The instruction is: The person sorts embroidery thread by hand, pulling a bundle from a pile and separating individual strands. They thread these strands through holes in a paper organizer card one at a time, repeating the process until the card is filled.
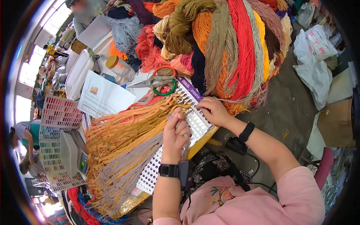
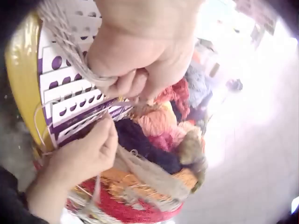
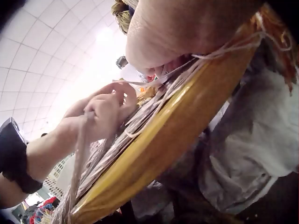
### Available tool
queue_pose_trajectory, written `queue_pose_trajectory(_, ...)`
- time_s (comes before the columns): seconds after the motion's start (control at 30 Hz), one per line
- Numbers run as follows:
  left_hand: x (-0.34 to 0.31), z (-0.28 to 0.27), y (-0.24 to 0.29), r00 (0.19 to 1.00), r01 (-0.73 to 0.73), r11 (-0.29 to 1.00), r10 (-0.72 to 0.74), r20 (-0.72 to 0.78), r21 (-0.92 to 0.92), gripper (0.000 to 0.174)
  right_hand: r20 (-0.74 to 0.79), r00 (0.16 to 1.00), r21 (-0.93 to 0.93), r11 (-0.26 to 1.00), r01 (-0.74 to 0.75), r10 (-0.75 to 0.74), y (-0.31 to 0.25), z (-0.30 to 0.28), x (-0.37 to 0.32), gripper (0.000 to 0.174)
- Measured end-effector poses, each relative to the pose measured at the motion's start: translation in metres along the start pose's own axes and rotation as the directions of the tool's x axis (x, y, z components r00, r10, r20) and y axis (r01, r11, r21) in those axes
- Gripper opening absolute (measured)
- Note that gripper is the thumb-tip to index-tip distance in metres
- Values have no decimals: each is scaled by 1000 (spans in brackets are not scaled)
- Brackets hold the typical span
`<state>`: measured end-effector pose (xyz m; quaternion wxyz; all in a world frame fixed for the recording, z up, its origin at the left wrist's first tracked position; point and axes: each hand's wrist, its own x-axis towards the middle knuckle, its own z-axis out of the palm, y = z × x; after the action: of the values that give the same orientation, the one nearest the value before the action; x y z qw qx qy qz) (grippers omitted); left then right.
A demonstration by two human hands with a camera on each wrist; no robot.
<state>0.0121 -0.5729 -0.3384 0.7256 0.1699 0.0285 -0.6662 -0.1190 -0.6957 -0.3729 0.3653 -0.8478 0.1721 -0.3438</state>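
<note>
My left hand (image 1: pixel 175 135) curls its fingers round a bundle of greyish-mauve thread (image 3: pixel 80 154), whose strands hang down past the wrist. My right hand (image 1: pixel 214 111) pinches a thin strand of the same thread at the purple-headed end of the punched cards (image 2: pixel 74 88). In the right wrist view that strand runs taut between the two hands. The white cards overlap along the table edge, with rows of round holes. Ochre and orange threads (image 1: pixel 123 138) fan out from the cards to the left, with mauve lengths (image 1: pixel 129 178) beside them. My fingers partly hide the holes near them.
Scissors (image 1: pixel 140 84) with orange and green handles lie beyond the cards, near a lidded jar (image 1: pixel 122 71) and a printed sheet (image 1: pixel 101 93). Colourful skeins (image 1: pixel 240 52) heap at the far side. A plastic basket (image 1: pixel 50 138) stands left. The table edge (image 1: pixel 204 141) is yellow.
</note>
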Motion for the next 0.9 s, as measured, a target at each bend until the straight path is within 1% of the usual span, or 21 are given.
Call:
queue_pose_trajectory(0.07, 18, 2, -5, 991, 122, 894, -84, -106, 432, 21, -16, 999, 128, 991, -39, 41, 2, -2, 1, 8)
queue_pose_trajectory(0.13, 30, 9, -22, 958, 258, 593, -53, -283, 762, 27, -73, 994, 147, 987, -65, 77, 2, -1, 1, 9)
queue_pose_trajectory(0.17, 31, 5, -21, 970, 188, 336, 85, -228, 923, 25, -101, 990, 159, 984, -77, 94, 2, -2, 1, 9)
queue_pose_trajectory(0.2, 30, -2, -17, 970, 130, 38, 201, -135, 991, 24, -14, 996, 97, 991, -87, 89, 2, -4, 1, 16)
queue_pose_trajectory(0.23, 26, -11, -10, 959, 93, -270, 284, -14, 958, 23, 7, 999, 18, 998, -52, 52, 0, -5, 0, 21)
queue_pose_trajectory(0.27, 3, 15, 8, 923, 262, -14, 297, -246, 965, 20, 29, 999, -57, 998, -16, 17, -6, -6, 1, 26)
queue_pose_trajectory(0.3, -23, 26, 25, 889, 195, 305, 346, -300, 932, 19, 51, 999, -130, 991, 23, -16, -10, -6, 1, 31)
queue_pose_trajectory(0.33, -56, 27, 55, 893, 169, 601, 242, -379, 781, 19, 110, 993, -154, 987, -33, 50, -5, -1, -1, 41)
queue_pose_trajectory(0.37, -89, 19, 85, 853, 101, 621, 349, -389, 777, 19, 109, 993, -197, 980, -28, 50, -5, -1, -1, 40)
queue_pose_trajectory(0.4, -127, 13, 114, 765, -37, 691, 484, -425, 722, 16, 109, 993, -238, 971, -18, 45, -6, 0, 0, 39)
queue_pose_trajectory(0.43, -173, -29, 161, 762, -204, 708, 549, -344, 676, 15, 110, 993, -276, 961, -7, 39, -9, 0, 0, 39)
queue_pose_trajectory(0.5, -269, -74, 219, 485, -507, 645, 762, -429, 571, 17, 118, 992, -269, 963, -7, 40, -11, 0, 0, 37)
queue_pose_trajectory(0.6, -335, -32, 190, 297, -544, 531, 846, -442, 650, 15, 134, 991, -317, 947, 62, -20, -7, 1, 0, 38)
queue_pose_trajectory(0.67, -345, -12, 149, 423, -297, 504, 831, -362, 811, 17, 174, 983, -333, 935, 120, -64, -2, 2, 2, 45)
queue_pose_trajectory(0.7, -344, 8, 120, 545, -248, 573, 749, -377, 781, 20, 228, 973, -256, 965, 46, 14, 1, 3, 7, 48)
queue_pose_trajectory(0.73, -339, 18, 98, 599, -161, 595, 693, -402, 787, 25, 176, 984, -236, 972, 9, 34, -9, 7, 9, 46)
queue_pose_trajectory(0.77, -336, 30, 76, 697, -94, 666, 575, -429, 740, 26, 255, 965, -177, 984, -15, 60, -33, 8, 15, 47)
queue_pose_trajectory(0.8, -329, 38, 61, 777, 25, 658, 461, -429, 752, 25, 303, 945, -135, 976, 168, -121, -57, 14, 17, 50)
queue_pose_trajectory(0.83, -321, 45, 46, 842, 136, 620, 338, -420, 772, 24, 378, 853, 52, 928, 368, -359, -99, 21, 20, 59)
queue_pose_trajectory(0.87, -314, 58, 33, 894, 155, 597, 255, -369, 787, 24, 466, 756, 236, 888, 394, -459, -151, 25, 18, 64)
queue_pose_trajectory(0.9, -308, 69, 22, 936, 180, 564, 155, -318, 806, 24, 542, 666, 403, 854, 328, -512, -193, 35, 10, 75)
